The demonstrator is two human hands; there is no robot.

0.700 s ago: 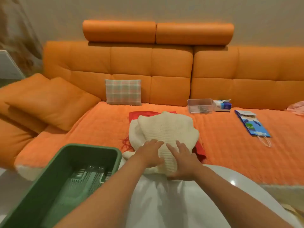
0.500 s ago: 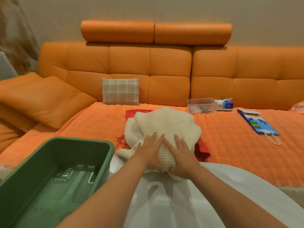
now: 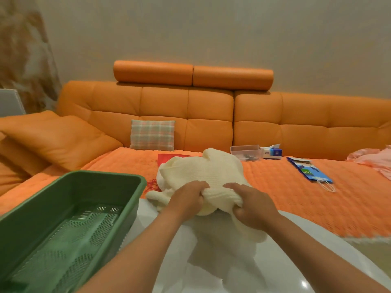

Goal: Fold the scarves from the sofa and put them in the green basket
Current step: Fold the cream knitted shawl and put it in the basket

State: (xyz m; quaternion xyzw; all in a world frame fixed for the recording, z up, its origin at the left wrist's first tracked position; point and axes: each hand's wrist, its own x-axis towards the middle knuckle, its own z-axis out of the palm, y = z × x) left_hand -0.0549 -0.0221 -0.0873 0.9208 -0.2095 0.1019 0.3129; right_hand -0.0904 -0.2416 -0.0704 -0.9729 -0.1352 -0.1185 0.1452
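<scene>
While the left hand (image 3: 186, 199) and the right hand (image 3: 251, 206) sit side by side, both grab the near edge of the cream scarf (image 3: 201, 170). The fingers of each hand are curled tight, with a thick roll of the knit cloth bunched up inside them. The two hands are close but not touching; a hump of scarf pokes up between them.

The cream scarf is a soft, puffy heap. Most of it sits on the seat of the orange sofa (image 3: 165, 106), and its near end hangs over the white table (image 3: 275, 261). A red scarf (image 3: 169, 158) peeks out from under it, flat on the seat.

The green basket (image 3: 135, 187) stands on the table, just left of the left arm. The little holes in its floor show.

A checked pillow (image 3: 152, 135) leans on the sofa back. A clear box (image 3: 245, 150), a tissue box (image 3: 273, 152) and a blue bag (image 3: 309, 172) lie further right.
</scene>
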